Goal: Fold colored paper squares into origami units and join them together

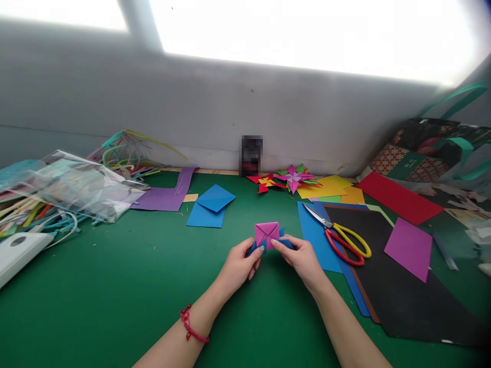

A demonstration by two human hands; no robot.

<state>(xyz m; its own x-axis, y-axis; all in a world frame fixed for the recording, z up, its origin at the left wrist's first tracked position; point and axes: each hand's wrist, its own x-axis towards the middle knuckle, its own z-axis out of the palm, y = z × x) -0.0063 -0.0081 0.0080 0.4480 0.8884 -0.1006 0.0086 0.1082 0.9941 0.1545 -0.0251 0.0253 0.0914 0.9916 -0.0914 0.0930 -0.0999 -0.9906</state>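
Between my two hands is a folded paper piece (267, 232), a small magenta square with diagonal creases and blue paper flaps at its lower left and right. My left hand (241, 260) pinches its left side, thumb over a blue flap. On the other side my right hand (301, 254) grips the right blue flap, with the thumb tip on the magenta face. The fingers behind the paper are mostly hidden. Just beyond my hands, two blue paper squares (207, 212) overlap on the green table (153, 296).
Scissors (343, 237) with red and yellow handles lie on black and blue sheets (383, 276) at right. Folded paper stars (294, 177) sit at the back, beside yellow paper (326, 187). Plastic bags and pipe cleaners (34, 204) crowd the left; a gift bag (414, 153) stands back right.
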